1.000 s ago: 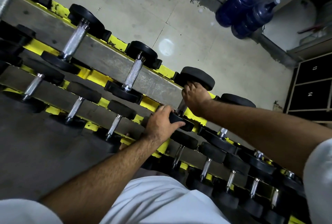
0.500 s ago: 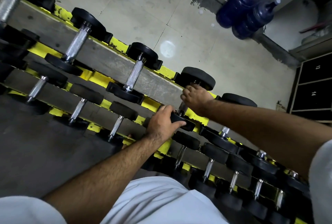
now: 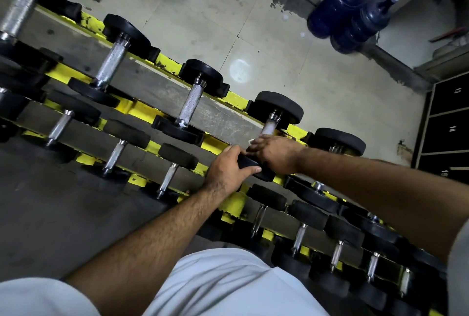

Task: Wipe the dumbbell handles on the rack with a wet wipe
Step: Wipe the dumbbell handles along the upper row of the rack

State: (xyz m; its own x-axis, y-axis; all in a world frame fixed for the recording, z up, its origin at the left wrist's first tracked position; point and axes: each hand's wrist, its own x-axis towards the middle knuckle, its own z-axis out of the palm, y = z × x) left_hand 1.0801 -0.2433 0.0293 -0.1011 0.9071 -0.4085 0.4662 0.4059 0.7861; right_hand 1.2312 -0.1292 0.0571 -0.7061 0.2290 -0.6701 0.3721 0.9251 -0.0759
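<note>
A black-and-yellow rack holds rows of black dumbbells with chrome handles. My left hand grips the near black head of one upper-row dumbbell. My right hand is curled round the lower part of that dumbbell's handle, with a bit of white wet wipe showing at its fingertips. The upper part of the handle is bare and looks pale and wet. Its far head lies toward the floor.
Other dumbbells lie left and right on both tiers. Beyond the rack is tiled floor with blue water bottles leaning by the wall. Numbered dark lockers stand at the right. My white shirt fills the bottom.
My right hand has slid down the handle from near the far head toward the near head, baring the upper handle. My left hand stays on the near head.
</note>
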